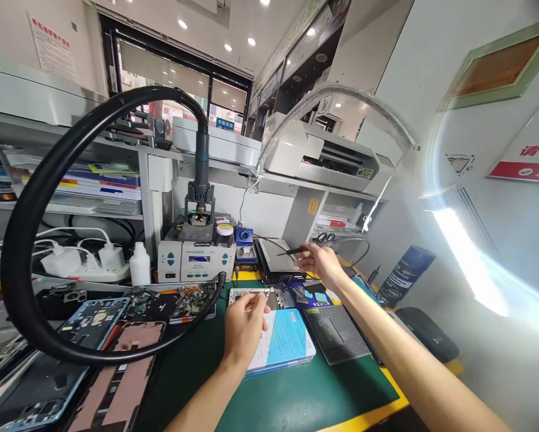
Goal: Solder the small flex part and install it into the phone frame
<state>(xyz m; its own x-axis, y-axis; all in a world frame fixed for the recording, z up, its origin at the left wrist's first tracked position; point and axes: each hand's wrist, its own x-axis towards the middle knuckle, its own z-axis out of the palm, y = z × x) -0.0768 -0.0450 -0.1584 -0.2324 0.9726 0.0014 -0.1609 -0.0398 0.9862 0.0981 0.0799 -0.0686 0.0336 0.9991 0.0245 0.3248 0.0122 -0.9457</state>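
My left hand point(244, 327) rests on the green mat point(278, 402), fingers curled and pinched over an opened phone frame point(260, 295) that lies beside a light blue box point(285, 341). What the fingers hold is too small to make out. My right hand point(322, 264) reaches out farther back. It is closed on a thin black tool point(291, 251), whose tip points left over a flat black device point(276, 255).
A soldering station point(196, 255) with a thick black hose point(48, 240) stands at the back. Disassembled phones point(116, 336) lie at the left. A dark grid pad point(336, 333), a blue can point(402, 273), a white bottle point(139, 264) and a bright lamp point(471, 264) surround the mat.
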